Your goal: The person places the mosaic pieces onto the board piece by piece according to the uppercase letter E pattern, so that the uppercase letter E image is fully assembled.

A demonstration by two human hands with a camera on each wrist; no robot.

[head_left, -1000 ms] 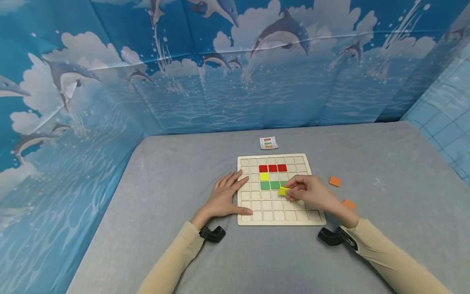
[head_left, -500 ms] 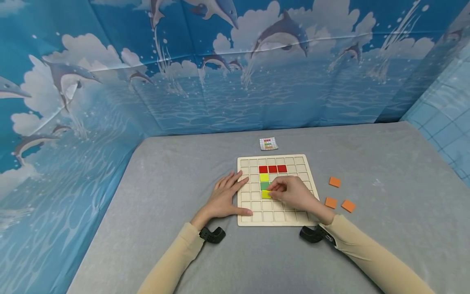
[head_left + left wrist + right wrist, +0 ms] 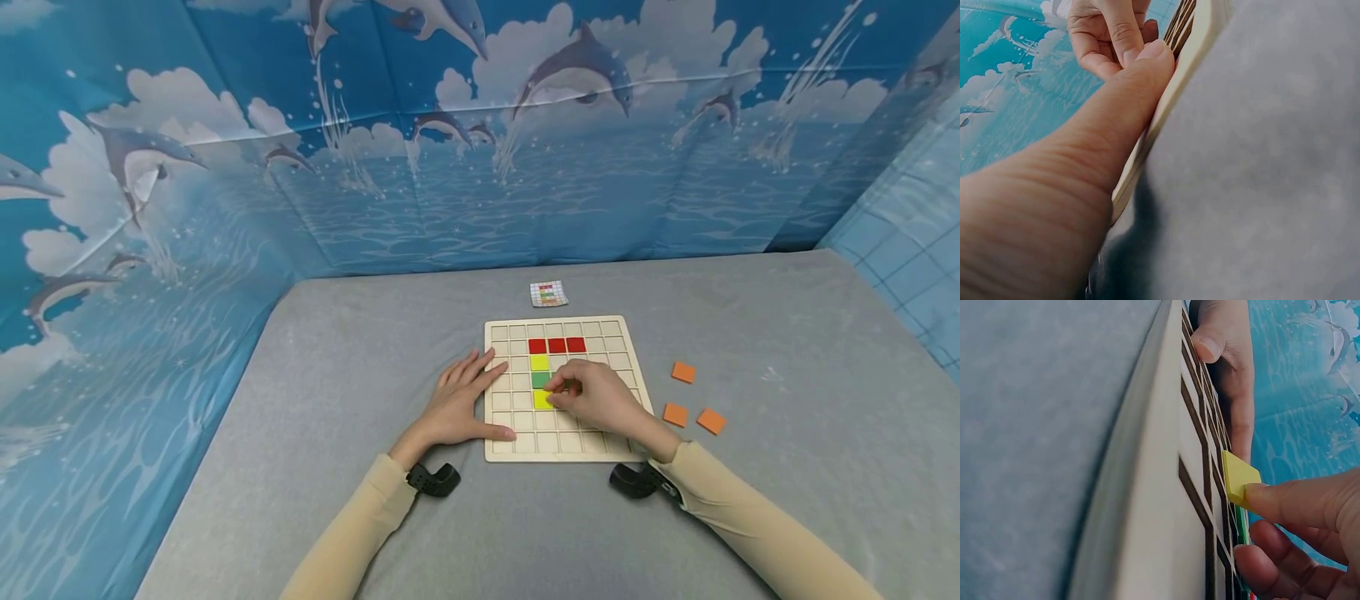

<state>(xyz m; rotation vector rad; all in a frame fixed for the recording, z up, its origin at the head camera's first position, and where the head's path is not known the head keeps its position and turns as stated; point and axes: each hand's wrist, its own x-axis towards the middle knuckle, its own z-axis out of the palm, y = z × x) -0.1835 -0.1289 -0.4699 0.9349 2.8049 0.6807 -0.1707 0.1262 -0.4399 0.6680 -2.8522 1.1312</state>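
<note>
A yellow square tile [image 3: 542,400] is pinched by my right hand [image 3: 596,396] at a cell of the wooden grid board [image 3: 517,450], just below a green tile [image 3: 540,380]. In the right wrist view that yellow tile [image 3: 1241,479] tilts against the grid, with the thumb on its face. Fingers spread, my left hand [image 3: 457,408] rests on the board's left edge. Three red tiles [image 3: 557,345] form a row near the top, and another yellow tile [image 3: 539,362] sits under the leftmost one. My right hand hides the cells right of the green tile.
Right of the board lie three loose orange tiles [image 3: 683,372] on the grey tabletop [image 3: 337,375]. A small card [image 3: 548,293] printed with a coloured grid lies behind the board. A dolphin-patterned curtain [image 3: 450,200] hangs along the back and left.
My right hand has moved left across the board with the yellow tile, to below the leftmost green tile, and lowered it there. The left hand has stayed still.
</note>
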